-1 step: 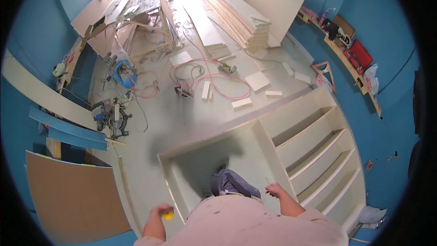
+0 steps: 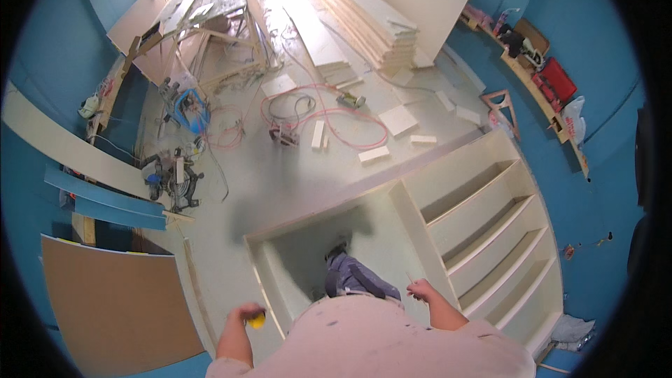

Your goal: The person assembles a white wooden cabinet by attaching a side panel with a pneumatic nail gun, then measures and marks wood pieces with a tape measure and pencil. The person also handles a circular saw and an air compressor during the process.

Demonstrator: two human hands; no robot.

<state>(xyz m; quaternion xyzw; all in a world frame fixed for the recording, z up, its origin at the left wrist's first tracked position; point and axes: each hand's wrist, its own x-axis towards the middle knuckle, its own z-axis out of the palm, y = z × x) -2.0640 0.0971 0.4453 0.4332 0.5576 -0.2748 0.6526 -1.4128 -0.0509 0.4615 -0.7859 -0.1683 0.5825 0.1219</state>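
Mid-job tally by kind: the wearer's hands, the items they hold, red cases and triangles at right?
Hands: 2, left hand and right hand
Yellow item: 1
Thin stick: 1
Red case: 1
Triangle: 1
Total: 6

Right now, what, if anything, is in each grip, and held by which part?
Left grip: a yellow object, exact hold unclear. Right grip: a thin stick, seemingly by its near end.

Pale frame (image 2: 411, 227), one; shelf boards (image 2: 491, 239), four by my count; bare hands (image 2: 246, 311), two; yellow object (image 2: 257, 320), one; large brown panel (image 2: 119, 301), one; red case (image 2: 558, 82), one.
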